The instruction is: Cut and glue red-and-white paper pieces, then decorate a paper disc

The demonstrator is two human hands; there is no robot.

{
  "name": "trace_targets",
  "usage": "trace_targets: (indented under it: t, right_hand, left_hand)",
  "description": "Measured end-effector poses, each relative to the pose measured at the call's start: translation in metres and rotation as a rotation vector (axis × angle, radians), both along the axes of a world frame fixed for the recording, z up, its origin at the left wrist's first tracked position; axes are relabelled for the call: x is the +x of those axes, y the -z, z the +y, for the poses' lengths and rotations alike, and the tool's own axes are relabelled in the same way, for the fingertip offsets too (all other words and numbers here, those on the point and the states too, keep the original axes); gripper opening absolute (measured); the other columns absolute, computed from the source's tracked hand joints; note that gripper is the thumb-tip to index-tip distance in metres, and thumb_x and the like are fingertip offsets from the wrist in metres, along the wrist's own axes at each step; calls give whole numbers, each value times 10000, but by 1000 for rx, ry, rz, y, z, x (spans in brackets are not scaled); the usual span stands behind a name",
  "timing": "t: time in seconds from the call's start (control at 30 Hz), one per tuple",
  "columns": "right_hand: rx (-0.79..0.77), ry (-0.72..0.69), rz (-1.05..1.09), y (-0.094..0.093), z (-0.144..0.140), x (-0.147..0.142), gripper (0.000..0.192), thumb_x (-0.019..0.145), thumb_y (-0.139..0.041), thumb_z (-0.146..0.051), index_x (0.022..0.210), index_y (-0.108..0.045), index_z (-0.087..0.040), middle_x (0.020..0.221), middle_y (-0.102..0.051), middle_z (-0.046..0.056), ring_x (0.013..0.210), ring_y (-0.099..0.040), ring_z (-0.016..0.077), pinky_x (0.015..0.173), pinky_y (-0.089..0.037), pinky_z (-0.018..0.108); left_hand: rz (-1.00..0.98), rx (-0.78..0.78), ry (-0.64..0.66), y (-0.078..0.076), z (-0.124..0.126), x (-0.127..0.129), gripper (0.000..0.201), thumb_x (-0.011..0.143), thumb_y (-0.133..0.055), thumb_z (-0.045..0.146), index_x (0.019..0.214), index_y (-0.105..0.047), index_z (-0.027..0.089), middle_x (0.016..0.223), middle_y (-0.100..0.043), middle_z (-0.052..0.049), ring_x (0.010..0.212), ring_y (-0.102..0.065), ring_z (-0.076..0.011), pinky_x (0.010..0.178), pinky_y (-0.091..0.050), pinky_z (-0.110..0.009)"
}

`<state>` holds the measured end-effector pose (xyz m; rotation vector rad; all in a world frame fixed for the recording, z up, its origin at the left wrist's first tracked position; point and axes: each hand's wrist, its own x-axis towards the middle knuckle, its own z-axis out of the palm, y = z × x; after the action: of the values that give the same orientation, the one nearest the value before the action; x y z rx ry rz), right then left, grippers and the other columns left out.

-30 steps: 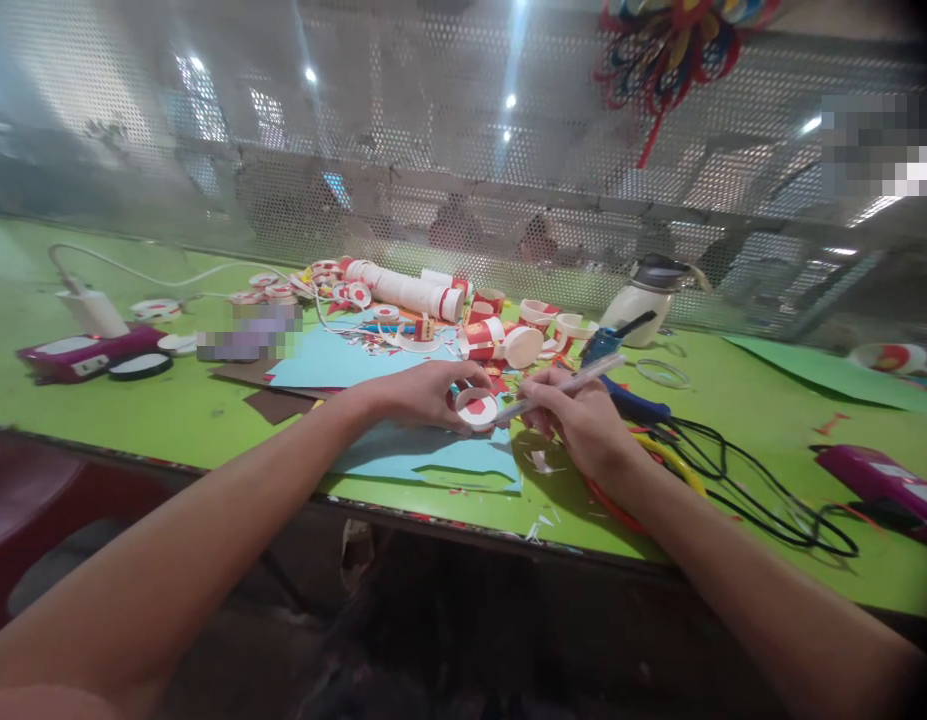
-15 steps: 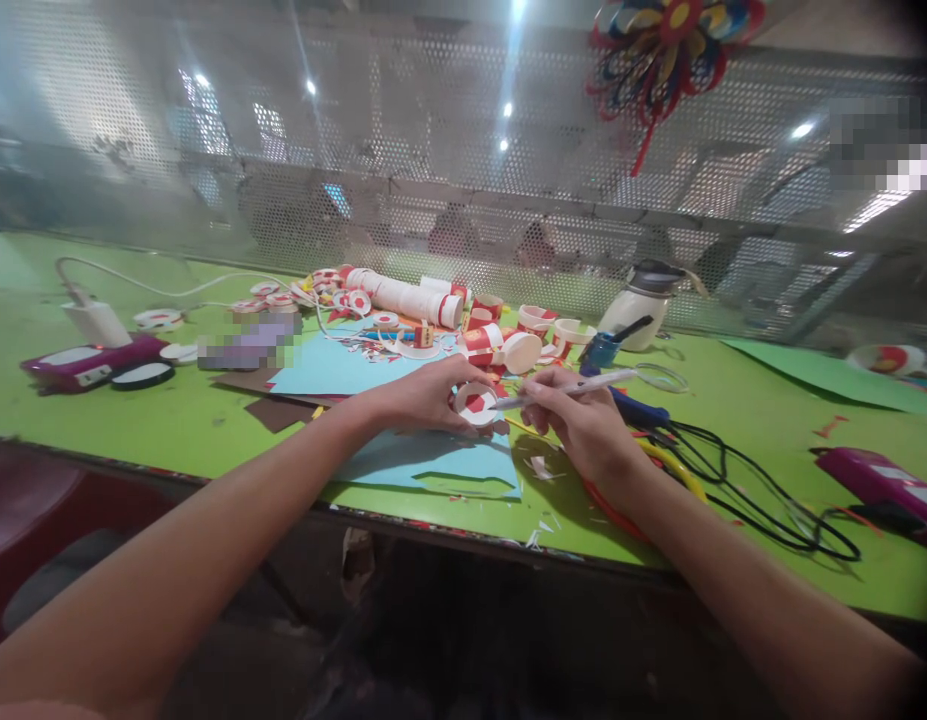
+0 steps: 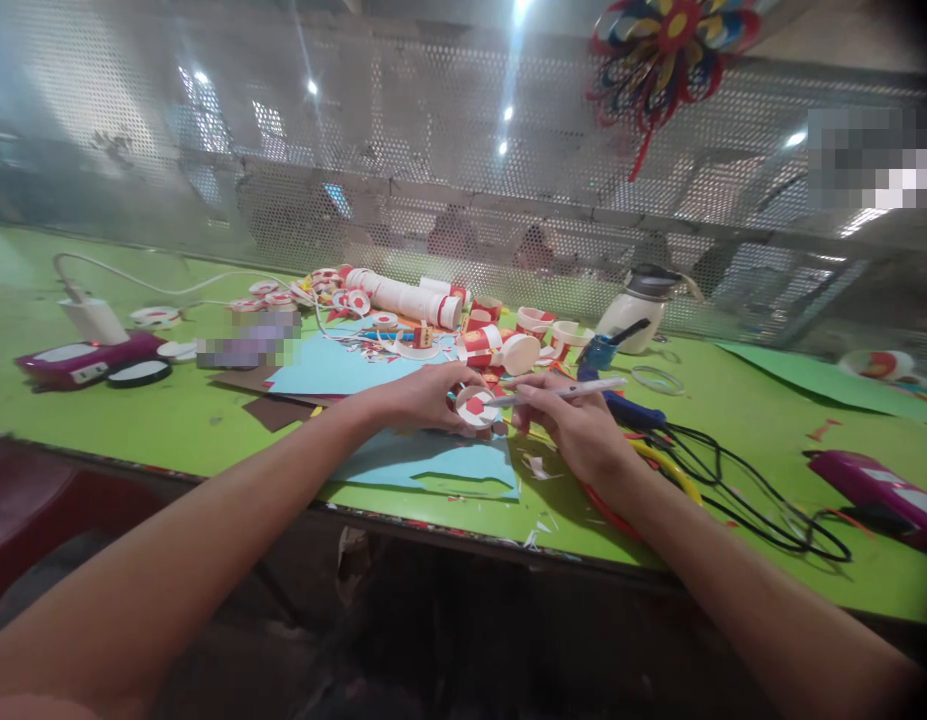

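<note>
My left hand [image 3: 425, 396] is closed around the rim of a round white paper piece [image 3: 469, 421] with a red pentagon in its middle, tilted toward me. In my right hand [image 3: 572, 425] is a slim whitish pen [image 3: 594, 388], pinched near its front; its tip is at the red pentagon, though I cannot tell whether it touches. Both hands are above light blue paper sheets [image 3: 425, 465]. Just behind them lie red and white paper cup pieces [image 3: 478, 343]. White paper scraps [image 3: 536, 464] lie below my right hand.
A long white paper tube [image 3: 403, 300] lies behind the hands. To the right stand a cream flask [image 3: 632, 315] and a blue-handled tool [image 3: 635, 410] beside black cable [image 3: 733, 510]. Maroon power strips [image 3: 88, 362] flank the green table [image 3: 230, 435]. A pinwheel decoration [image 3: 673, 30] hangs above.
The pen tip has moved slightly left over the red pentagon, and the pen lies a little flatter. My left hand keeps its hold on the round piece. The view has shifted slightly.
</note>
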<state>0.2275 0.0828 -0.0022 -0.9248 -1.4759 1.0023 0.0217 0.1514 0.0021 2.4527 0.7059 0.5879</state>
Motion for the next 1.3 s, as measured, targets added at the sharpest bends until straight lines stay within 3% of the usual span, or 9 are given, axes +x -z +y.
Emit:
trace_targets:
  t: [0.17,0.4,0.7,0.9,1.3]
  right_hand:
    - [-5,-52,79,-4,-4,-2,190,837,-614,-355,866,-690,-183,726,-668,23,678,-620,161,685,-490,332]
    - [38,38,-109,1,-2,0,167,833,-616,-338,763,-652,-191,618,-613,-17,561,-531,121,551,-398,263]
    - [25,118,-288,-8,-9,-5,200,828,-587,-350,716,-621,-188,569,-614,-17,552,-534,123,577,-396,282]
    - [-57,126,-250,-9,-10,-9,178,800,-601,-325,676,-603,-198,542,-614,-22,514,-532,120,523,-392,268]
    - [-78,126,-272,-8,-8,-11,160,778,-594,-311,663,-595,-199,516,-585,-30,495,-515,113,520,-401,266]
  left_hand:
    - [-39,-34,1,-4,-4,0,529,656,-726,407,1116,-580,191,1113,-615,-73,963,-567,-200,781,-448,-295]
    - [-79,-93,12,-6,-8,1,527,645,-741,364,1106,-553,196,1094,-607,-73,961,-561,-199,742,-465,-295]
    - [-66,-59,34,-7,-8,1,552,640,-740,390,1104,-533,176,1030,-622,-76,896,-571,-193,691,-450,-278]
    - [-39,-26,22,-7,-9,2,528,648,-726,425,1075,-542,175,1035,-626,-76,884,-567,-193,698,-432,-281]
    - [18,-34,-7,-2,-5,2,562,588,-762,418,1044,-527,187,962,-619,-44,818,-555,-183,657,-411,-277]
